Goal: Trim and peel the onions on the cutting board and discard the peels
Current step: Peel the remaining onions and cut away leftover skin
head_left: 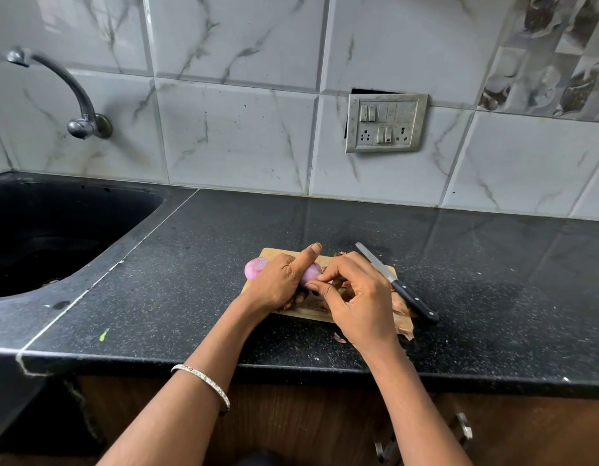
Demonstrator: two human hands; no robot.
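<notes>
Peeling step, judged from the pose. The left hand (277,280) is curled over the onion (311,272) and holds it down on the cutting board (271,252), thumb sticking up. The right hand (358,297) has its fingers (335,272) bunched in a pinch at the onion's right end, probably on a skin edge, too small to tell. Pink also shows left of the left hand; can't tell if it's the same onion or a second one. The knife (399,287) lies on the board's right side, with its handle over the near-right edge. Loose peels (400,307) sit on the board and spill onto the table (493,280).

Handling: the onion is likely light, firm, round and prone to roll, and slick where bare. Its skin is papery and tears easily. Best to grip the body and pull the skin from the trimmed end.
</notes>
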